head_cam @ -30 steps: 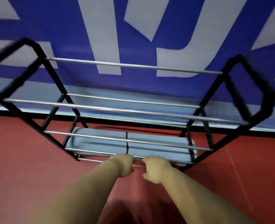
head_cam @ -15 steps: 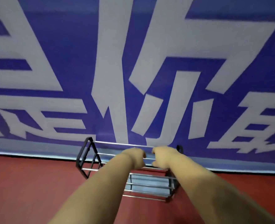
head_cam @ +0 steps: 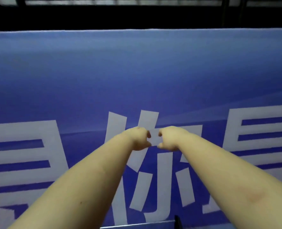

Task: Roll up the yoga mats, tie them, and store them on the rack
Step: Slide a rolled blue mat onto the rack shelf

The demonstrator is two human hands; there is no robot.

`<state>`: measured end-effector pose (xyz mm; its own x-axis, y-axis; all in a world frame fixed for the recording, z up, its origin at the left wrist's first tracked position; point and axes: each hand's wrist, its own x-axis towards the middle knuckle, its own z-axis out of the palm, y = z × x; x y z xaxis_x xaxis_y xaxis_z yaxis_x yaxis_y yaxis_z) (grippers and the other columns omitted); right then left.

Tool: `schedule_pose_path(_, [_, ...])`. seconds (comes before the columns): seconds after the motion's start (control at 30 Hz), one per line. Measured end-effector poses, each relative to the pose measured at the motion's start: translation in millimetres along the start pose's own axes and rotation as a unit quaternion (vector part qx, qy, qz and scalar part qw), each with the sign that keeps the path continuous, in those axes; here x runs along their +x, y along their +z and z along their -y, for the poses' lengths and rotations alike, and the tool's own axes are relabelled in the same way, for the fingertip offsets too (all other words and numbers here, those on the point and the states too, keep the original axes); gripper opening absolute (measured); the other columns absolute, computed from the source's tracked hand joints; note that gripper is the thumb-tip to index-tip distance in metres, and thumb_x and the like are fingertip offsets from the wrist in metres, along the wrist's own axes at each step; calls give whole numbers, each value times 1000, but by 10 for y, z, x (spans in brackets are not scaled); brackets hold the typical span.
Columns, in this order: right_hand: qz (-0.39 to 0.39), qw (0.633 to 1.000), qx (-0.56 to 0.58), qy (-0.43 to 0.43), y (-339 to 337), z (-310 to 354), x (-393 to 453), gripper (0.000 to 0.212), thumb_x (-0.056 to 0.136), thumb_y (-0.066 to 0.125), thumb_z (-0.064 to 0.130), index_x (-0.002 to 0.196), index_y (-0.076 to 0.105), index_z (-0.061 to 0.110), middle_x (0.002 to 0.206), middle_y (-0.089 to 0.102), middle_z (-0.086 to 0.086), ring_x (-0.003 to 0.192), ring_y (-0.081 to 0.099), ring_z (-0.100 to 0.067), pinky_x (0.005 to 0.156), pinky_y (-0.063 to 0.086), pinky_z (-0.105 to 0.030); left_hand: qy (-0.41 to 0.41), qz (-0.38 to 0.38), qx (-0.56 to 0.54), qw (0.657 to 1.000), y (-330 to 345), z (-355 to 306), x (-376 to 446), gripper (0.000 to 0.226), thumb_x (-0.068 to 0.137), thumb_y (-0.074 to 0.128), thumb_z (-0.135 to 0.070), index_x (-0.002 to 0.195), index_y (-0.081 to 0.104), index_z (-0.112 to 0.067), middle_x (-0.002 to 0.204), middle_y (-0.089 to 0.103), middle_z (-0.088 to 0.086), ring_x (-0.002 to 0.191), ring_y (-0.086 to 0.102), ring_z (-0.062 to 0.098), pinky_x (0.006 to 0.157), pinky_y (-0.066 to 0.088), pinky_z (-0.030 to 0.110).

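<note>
**Both hands raised and empty before the blue banner**

Two bare forearms reach forward from the bottom corners of the view. At their ends the left hand [head_cam: 139, 138] and the right hand [head_cam: 169, 138] hover close together, knuckles up, fingers curled under, gripping nothing; a small gap separates them. Well below the hands, at the bottom edge, only a sliver of the rack [head_cam: 178, 222] shows: a dark post and a pale bar. No yoga mat can be made out. Behind everything hangs a blue banner [head_cam: 137, 76] with large white characters, and above its top edge lies a dark band.
</note>
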<state>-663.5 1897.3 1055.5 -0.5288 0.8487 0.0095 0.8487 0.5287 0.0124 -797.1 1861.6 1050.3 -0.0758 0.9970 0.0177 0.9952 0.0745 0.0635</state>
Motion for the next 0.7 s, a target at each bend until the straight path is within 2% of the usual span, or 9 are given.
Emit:
schedule_pose_path(0.17, [-37, 998, -27, -37, -277, -335, -625, 48, 91, 56, 34, 135, 44, 19, 125, 55, -4, 104, 57, -21, 88, 52, -34, -48, -44, -23, 998, -201, -427, -517, 44, 94, 53, -36, 136, 46, -22, 133, 52, 3, 115, 53, 21, 98, 44, 35])
schedule_pose_path(0.3, [-30, 995, -63, -68, -273, -631, -1142, 50, 92, 55, 37, 137, 42, 19, 128, 54, -4, 105, 57, -21, 86, 51, -31, -80, -34, -26, 996, -146, -903, -964, 45, 94, 53, -36, 136, 45, -22, 134, 51, 3, 116, 53, 22, 99, 45, 35])
schedule_pose_path(0.47, [-37, 994, -49, -95, -282, -792, -1753, 52, 92, 55, 36, 139, 39, 20, 132, 50, -4, 110, 54, -21, 84, 47, -28, -74, -25, 9, 997, -175, -1425, -1533, 46, 95, 51, -36, 138, 43, -21, 135, 51, 3, 118, 52, 22, 99, 44, 34])
schedule_pose_path(0.7, [-61, 992, -58, -90, -237, -586, -2775, 54, 92, 55, 36, 141, 38, 22, 134, 46, -2, 111, 54, -21, 85, 48, -29, -51, -38, 23, 998, -247, -1723, -2583, 47, 95, 51, -38, 138, 43, -20, 135, 51, 3, 117, 52, 22, 99, 45, 35])
